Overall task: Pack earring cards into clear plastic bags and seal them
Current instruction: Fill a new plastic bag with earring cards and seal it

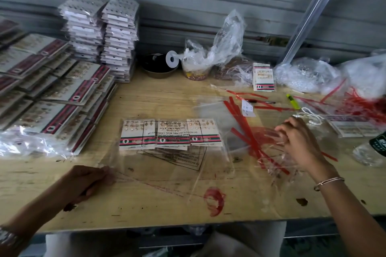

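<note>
Earring cards [170,134]: three in clear bag [167,173], centre of surface [146,206] | left hand [87,181], 7 o'clock: grips bag mouth | right hand [298,142], 3 o'clock: curled on red-strip bags [248,142], grip unclear

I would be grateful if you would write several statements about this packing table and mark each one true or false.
1. Three earring cards lie side by side beneath the printed clear bag. True.
2. The left hand holds scissors. False: it grips the clear bag's near edge.
3. The right hand is among the red strips. True.
4. The yellow highlighter lies left of the cards. False: it lies to their right, past the red strips.
5. At the back left stand stacks of bagged cards. True.
</note>
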### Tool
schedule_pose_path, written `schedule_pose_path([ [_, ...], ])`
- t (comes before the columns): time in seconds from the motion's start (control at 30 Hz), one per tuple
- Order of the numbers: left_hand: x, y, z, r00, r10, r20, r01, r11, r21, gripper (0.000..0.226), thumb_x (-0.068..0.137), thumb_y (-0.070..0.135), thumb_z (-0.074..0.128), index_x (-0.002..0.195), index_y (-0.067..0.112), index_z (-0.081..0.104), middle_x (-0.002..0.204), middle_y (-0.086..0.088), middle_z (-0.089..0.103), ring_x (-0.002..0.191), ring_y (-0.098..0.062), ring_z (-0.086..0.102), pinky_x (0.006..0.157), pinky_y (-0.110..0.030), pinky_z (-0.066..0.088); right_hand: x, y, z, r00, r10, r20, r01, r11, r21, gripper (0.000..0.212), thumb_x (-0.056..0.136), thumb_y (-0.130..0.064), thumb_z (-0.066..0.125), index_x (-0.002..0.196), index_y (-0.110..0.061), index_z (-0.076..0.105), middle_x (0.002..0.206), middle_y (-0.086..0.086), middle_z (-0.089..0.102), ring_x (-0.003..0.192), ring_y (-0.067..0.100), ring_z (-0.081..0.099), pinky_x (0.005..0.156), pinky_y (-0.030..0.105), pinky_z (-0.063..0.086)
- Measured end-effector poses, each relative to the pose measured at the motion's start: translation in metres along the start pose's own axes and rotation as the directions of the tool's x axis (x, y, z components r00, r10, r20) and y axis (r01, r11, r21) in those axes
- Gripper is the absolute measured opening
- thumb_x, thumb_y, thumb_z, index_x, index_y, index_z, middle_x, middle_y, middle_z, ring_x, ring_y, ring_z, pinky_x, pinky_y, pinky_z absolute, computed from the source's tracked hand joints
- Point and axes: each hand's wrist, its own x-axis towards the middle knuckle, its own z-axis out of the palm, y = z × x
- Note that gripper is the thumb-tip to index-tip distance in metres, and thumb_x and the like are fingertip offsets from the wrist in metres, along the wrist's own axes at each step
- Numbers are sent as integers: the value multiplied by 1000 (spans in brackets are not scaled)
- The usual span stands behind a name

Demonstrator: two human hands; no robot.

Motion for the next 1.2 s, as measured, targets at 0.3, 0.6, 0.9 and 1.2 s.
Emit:
schedule_pose_path([
  [0.3,3,-6,-4,863,458,-214,-354,850,391,25,92,7,60,76,23,70,60,5,64,35,-2,46,36,-11,35,20,-45,-27,991,80,-105,-21,880,474,10,84,-3,71,91,-10,75,84,4,73,75,19,67,71,20,48],
  [0.6,12,2,-16,471,868,157,-554,153,818,54,95,51,39,118,6,57,115,-11,56,96,-22,57,73,-28,51,18,-73,-37,988,-152,-7,127,798,590,28,80,-5,74,102,-22,72,102,-10,67,97,6,62,89,17,48],
  [0.9,30,4,-14,397,876,274,-612,30,790,40,99,42,40,105,11,65,116,-8,62,97,-18,61,84,-23,42,-15,-94,42,894,-447,-9,418,828,374,34,79,-16,77,111,-24,71,132,-10,52,116,8,54,104,21,41],
  [1.2,41,32,-20,390,920,26,-747,300,594,32,98,38,47,99,12,65,115,4,65,98,0,62,79,-16,50,16,-104,24,965,-200,-168,259,651,714,9,84,-2,68,87,-10,72,105,-5,71,102,10,67,88,29,55],
])
